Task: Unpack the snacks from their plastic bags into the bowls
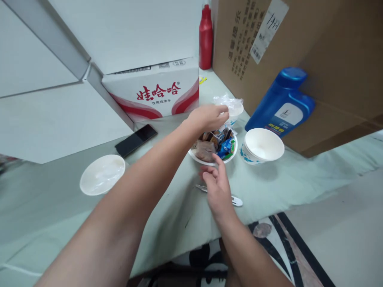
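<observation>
My left hand (211, 116) reaches over the far side of a white bowl (206, 162) filled with small wrapped snacks (206, 150). Its fingers are bent together; what they hold, if anything, I cannot make out. Just beyond it stands a paper cup (237, 111) with crumpled clear plastic (229, 103) on top. My right hand (218, 185) is at the near side of the bowl, fingers apart, the index finger reaching to the rim by a brownish packet. Under this hand lies a white utility knife (237, 201), partly hidden.
A stack of paper cups (263, 147) stands right of the bowl, near a tilted blue bottle (281, 103) against a large cardboard box (329, 59). Behind are a white-red carton (155, 93) and a red bottle (205, 40). A phone (136, 140) and another white bowl (101, 175) lie left.
</observation>
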